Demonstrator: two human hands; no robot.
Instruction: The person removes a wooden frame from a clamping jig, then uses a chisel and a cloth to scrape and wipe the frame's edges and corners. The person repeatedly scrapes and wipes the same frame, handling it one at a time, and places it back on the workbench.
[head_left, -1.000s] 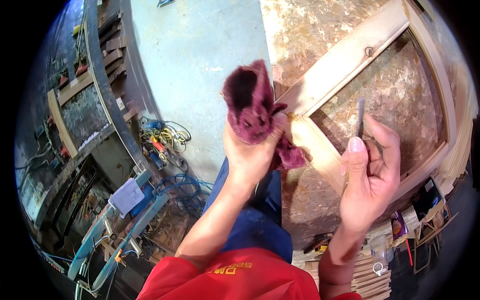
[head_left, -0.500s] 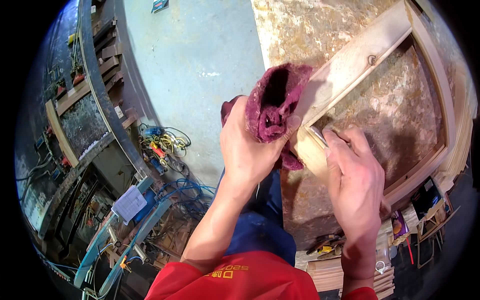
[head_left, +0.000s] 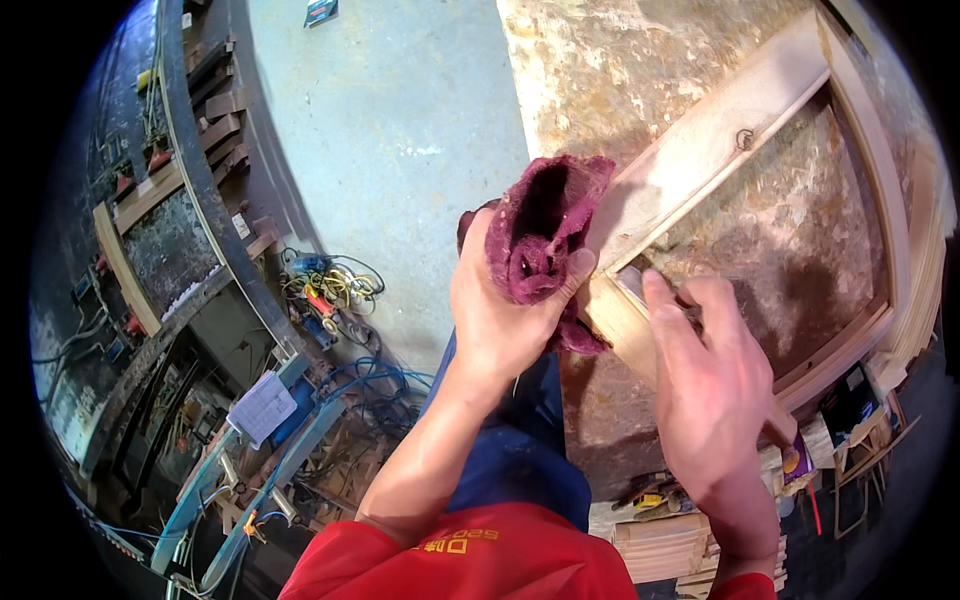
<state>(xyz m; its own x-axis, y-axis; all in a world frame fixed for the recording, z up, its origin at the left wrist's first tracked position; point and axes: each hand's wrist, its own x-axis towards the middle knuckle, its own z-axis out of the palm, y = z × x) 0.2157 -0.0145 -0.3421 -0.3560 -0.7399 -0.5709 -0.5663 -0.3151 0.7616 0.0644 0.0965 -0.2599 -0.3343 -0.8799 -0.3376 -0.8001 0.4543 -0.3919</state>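
My left hand (head_left: 500, 315) is closed around a bunched maroon cloth (head_left: 545, 230), its thumb resting at the corner of a pale wooden frame (head_left: 705, 150). In my right hand (head_left: 710, 385) is what looks like a chisel; its flat metal blade (head_left: 630, 279) lies against the inner edge of the frame's near corner. The brown wooden handle end (head_left: 779, 424) sticks out past my palm, while the rest of the tool is hidden by the hand. The index finger presses close to the blade.
The frame lies on a worn, stained work table (head_left: 590, 60). Stacked wood strips (head_left: 660, 548) stand by its near edge, with more along the right. Tangled cables and power tools (head_left: 325, 295) lie on the floor to the left, near a metal rack with papers (head_left: 262, 407).
My left hand and the cloth have shifted slightly down. The right hand has moved a little down and right, its handle end showing more, and the blade stays at the frame's inner corner.
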